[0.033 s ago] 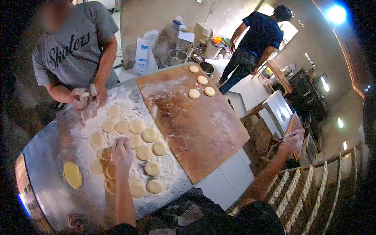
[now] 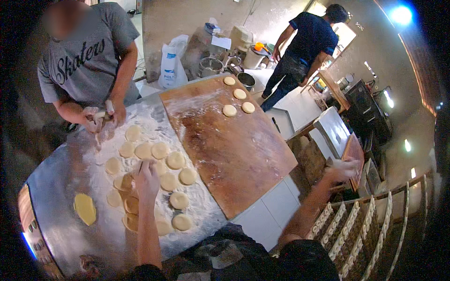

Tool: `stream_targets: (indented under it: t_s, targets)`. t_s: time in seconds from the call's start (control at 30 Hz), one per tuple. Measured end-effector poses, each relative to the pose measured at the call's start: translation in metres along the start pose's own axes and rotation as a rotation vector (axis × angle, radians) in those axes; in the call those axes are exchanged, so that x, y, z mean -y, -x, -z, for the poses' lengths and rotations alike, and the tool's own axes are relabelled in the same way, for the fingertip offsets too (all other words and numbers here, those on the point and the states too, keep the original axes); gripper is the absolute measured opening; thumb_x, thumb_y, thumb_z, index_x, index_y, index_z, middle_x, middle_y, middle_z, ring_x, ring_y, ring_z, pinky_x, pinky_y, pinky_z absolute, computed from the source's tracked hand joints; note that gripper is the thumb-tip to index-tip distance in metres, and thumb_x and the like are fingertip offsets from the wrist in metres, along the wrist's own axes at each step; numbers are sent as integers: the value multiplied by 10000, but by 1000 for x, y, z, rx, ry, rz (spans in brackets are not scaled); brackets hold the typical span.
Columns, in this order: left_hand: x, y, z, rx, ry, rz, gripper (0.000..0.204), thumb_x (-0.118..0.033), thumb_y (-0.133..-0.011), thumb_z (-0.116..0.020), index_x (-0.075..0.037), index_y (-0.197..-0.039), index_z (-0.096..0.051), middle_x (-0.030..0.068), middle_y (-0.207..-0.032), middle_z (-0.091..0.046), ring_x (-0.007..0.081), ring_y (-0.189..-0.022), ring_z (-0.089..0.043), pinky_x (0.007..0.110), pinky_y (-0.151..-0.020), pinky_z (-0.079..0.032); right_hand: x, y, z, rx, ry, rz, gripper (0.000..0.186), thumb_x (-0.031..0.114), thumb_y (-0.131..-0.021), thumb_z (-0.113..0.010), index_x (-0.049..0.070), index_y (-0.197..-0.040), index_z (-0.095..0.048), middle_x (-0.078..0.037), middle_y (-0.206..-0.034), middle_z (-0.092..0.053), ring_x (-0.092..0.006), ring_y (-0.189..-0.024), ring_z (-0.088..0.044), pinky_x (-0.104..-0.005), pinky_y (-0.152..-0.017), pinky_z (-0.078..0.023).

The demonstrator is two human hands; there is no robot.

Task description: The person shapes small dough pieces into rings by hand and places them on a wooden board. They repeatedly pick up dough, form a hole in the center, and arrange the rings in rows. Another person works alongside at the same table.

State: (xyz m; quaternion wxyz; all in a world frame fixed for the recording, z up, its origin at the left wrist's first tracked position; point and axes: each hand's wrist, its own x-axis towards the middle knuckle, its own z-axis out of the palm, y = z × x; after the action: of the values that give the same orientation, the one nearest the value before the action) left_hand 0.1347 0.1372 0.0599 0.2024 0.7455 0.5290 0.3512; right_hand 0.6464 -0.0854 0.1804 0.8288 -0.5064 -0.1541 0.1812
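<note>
Over the floured metal table (image 2: pixel 56 182) my left hand (image 2: pixel 147 180) reaches in among several flat, pale dough rounds (image 2: pixel 175 160). Its fingers are pressed together, the tips beside one dough round (image 2: pixel 143 151); whatever they pinch is hidden. Some rounds lie in the shade of this hand and forearm. My right hand (image 2: pixel 343 169), floury and smeared by motion, is raised out to the right, away from the table. Its finger pose is unclear. A brown wooden board (image 2: pixel 234 154) lies to the right of the rounds, with several more dough rounds (image 2: pixel 239 94) at its far end.
Opposite on the left, a person in a grey shirt (image 2: pixel 89 56) handles a piece of dough (image 2: pixel 99 114). A yellow flat piece (image 2: pixel 85 209) lies at the table's left. Another person (image 2: pixel 304 51) stands behind. Racked trays of shaped dough (image 2: pixel 358 234) stand at lower right.
My right hand has shifted a little left and is more blurred. The whole view has slid slightly, and the left fingertips sit a touch closer to the round above them.
</note>
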Motion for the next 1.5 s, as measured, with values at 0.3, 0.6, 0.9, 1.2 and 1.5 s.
stream_targets:
  t_s: [0.3, 0.6, 0.9, 1.2, 1.5]
  targets:
    - [-60, -14, -85, 51, -9, 13, 124, -72, -930, -571, -52, -1000, -672, 151, -977, -693, 353, -926, -667, 439, -819, -528, 20, -110, 109, -113, 146, -2, 184, 230, -1054, -507, 66, -1096, -577, 41, -756, -497, -68, -582, -470, -226, -479, -424]
    - [-132, -11, -139, -94, -207, 43, 100, -76, -938, -575, -43, -971, -663, 139, -912, -699, 343, -852, -676, 427, -787, -538, -65, -73, 129, -11, 82, -282, 192, 220, -1048, -524, 47, -1121, -563, 68, -706, -422, -37, -530, -388, -221, -431, -363]
    - [-270, 99, -251, 238, -472, -353, 440, -281, -900, -655, -72, -1284, -605, 238, -1333, -565, 417, -1315, -496, 571, -1136, -351, -3, -129, 137, -9, 210, 44, 141, 170, -1021, -546, 45, -1007, -611, 48, -652, -402, -40, -525, -404, -208, -404, -332]
    - [-233, 44, -239, -54, -194, -81, 151, -78, -909, -584, -56, -1030, -672, 130, -1052, -702, 336, -1048, -644, 449, -941, -488, 59, -198, 166, -26, -68, 207, 241, 191, -1039, -507, 18, -1133, -646, 51, -694, -448, -31, -536, -412, -188, -444, -362]
    - [-243, 30, -260, -46, -170, -139, 135, -98, -920, -603, -51, -1032, -662, 153, -1120, -663, 357, -1072, -612, 445, -932, -490, -90, -202, 68, 159, 689, 448, 303, 279, -1065, -462, 62, -1096, -671, 1, -719, -499, -102, -639, -485, -296, -535, -429]
